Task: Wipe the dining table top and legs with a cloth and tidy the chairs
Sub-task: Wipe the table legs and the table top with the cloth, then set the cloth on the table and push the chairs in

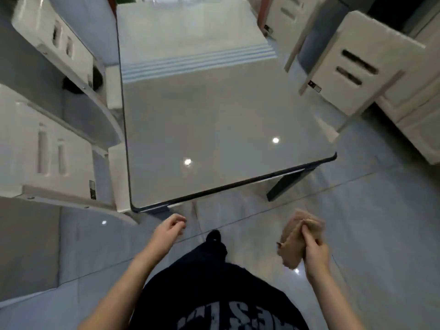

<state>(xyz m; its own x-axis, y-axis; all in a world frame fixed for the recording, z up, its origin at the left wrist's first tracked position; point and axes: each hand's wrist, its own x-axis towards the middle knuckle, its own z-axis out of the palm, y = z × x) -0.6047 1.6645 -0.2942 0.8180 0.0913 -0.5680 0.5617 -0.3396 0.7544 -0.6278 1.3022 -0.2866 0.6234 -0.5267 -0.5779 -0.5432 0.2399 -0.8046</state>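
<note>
"So, where was the cloth (295,244)?"

"Bunched in the right hand (315,251), whose fingers were curled tight around the tan fabric. It was held in the air over the tiled floor (381,222), short of the near edge of the counter (214,127)."

"And the left hand (170,228)?"

"It held nothing. Its fingers were loosely curled, just before the counter's near left corner and not touching it."

"How did the counter look?"

"It had a glossy grey top with a dark rim and ceiling lights reflected in it. One dark leg (283,186) showed under the near right corner."

"And the chairs?"

"All were white with slotted backs. The near left chair (47,151) and far left chair (52,41) stood close against the left edge. The near right chair (352,67) stood angled, apart from the counter. The far right chair (285,13) was by the far right corner."
</note>
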